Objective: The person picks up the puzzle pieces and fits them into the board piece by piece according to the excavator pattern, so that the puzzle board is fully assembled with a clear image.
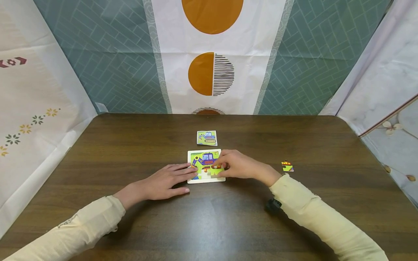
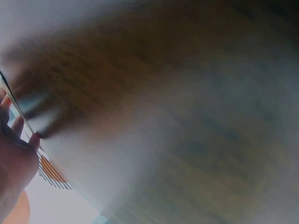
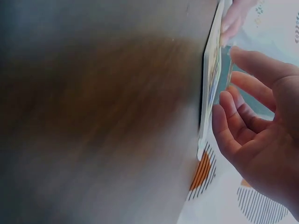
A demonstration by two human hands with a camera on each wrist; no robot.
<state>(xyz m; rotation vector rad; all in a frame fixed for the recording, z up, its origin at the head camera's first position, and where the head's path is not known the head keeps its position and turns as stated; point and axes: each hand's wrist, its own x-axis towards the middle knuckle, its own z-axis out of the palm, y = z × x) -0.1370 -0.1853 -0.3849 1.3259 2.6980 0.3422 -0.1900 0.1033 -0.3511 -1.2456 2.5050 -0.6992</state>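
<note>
A small jigsaw puzzle in a white-rimmed tray [image 1: 189,158] lies on the table, its picture a blue and yellow excavator on green. A bare white gap shows low in the middle of the picture. My right hand [image 1: 240,165] pinches a puzzle piece [image 3: 229,72] between thumb and fingertips; the right wrist view has it tilted up over the tray. In the head view this piece overlaps the tray's lower right. My left hand [image 1: 164,181] lies with fingers extended, fingertips on the tray's left side and the thumb on the table below it.
Behind the tray lies a picture card [image 1: 207,138] with the same excavator. A loose puzzle piece [image 1: 287,166], green with red and yellow, sits to the right, beyond my right wrist. The brown wooden table [image 1: 147,145] meets patterned cloth walls at the back and sides.
</note>
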